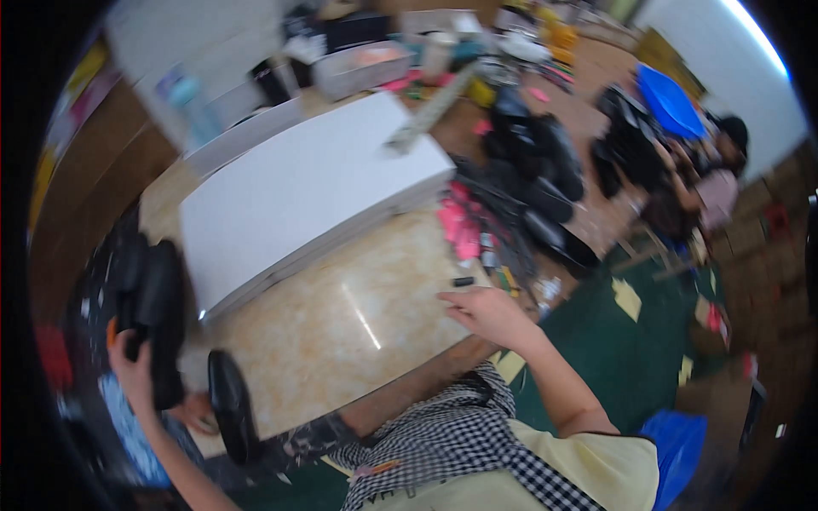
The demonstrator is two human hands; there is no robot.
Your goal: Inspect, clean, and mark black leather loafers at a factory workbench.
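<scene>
At the left end of the table, my left hand (132,375) has its thumb and fingers around the lower end of a black shoe (128,264); motion blur softens the grip. A small orange thing shows by its fingertips. Close against that shoe stands another black shoe (164,315). A single glossy black shoe (230,400) lies on the near left table edge. My right hand (494,315) hovers over the right front edge, index finger stretched out and nothing seen in it. Just beyond its fingertips is a small black piece (463,281).
A thick stack of white sheets (307,196) covers much of the marbled tabletop (366,315), with a rolled strip (433,111) on its far corner. Black shoes (545,187) and pink pieces (460,221) crowd the right. A co-worker (716,187) sits beyond, near a blue basin (671,100).
</scene>
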